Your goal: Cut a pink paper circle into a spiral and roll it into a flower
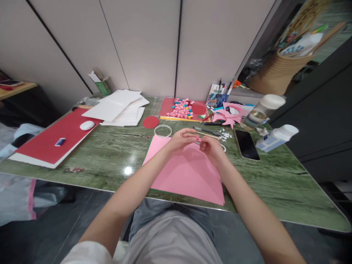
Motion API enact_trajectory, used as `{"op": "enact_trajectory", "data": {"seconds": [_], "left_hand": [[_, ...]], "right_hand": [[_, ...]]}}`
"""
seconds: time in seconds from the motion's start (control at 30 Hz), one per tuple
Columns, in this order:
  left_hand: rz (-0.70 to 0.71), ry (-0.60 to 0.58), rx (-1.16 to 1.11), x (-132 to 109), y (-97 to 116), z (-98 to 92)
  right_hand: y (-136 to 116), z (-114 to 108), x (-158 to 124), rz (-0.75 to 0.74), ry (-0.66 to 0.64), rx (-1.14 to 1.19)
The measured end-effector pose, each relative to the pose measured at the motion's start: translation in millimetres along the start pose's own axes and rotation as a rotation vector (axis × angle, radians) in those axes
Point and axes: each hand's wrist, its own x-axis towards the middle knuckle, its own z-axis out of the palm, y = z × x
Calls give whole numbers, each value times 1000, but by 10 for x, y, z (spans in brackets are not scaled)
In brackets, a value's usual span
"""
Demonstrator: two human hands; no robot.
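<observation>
My left hand (182,139) and my right hand (212,147) meet above pink paper sheets (187,172) lying at the table's front. Between the fingertips of both is a small pink paper piece (198,139), pinched from either side; its exact shape is too small to make out. Just beyond my left hand, a white tape roll (163,131) rests at the sheets' upper corner. Behind my fingers lie a dark pen (206,130) and a thin wooden stick (208,135). Another white ring (224,147) is partly hidden by my right hand.
At the back, small pink folded pieces (183,109) are heaped on red paper. To the right stand a clear bottle (254,119) and a white bottle (276,137), near a phone (246,145). White sheets (112,104) and a red board (52,141) occupy the left.
</observation>
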Motion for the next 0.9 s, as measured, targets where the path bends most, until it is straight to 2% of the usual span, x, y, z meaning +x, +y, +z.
{"op": "enact_trajectory", "data": {"seconds": [0.13, 0.27, 0.3, 0.37, 0.47, 0.6, 0.8, 0.9], "left_hand": [[100, 33, 123, -18, 61, 35], [167, 89, 285, -53, 182, 114], [176, 93, 314, -66, 217, 140], [182, 86, 380, -99, 286, 193], [208, 76, 504, -171, 376, 253], [222, 102, 606, -272, 434, 268], [229, 163, 632, -341, 423, 163], [229, 167, 590, -357, 412, 81]], "right_hand": [[-51, -30, -22, -137, -23, -221], [-169, -11, -100, -454, 144, -561], [-197, -2, -118, -490, 151, -607], [-234, 8, -134, -467, 85, -572], [-229, 4, -113, -349, -22, -384], [-182, 30, -87, -273, -63, -264], [-285, 193, -133, -288, -82, -428], [-353, 241, -109, -274, -133, -476]]}}
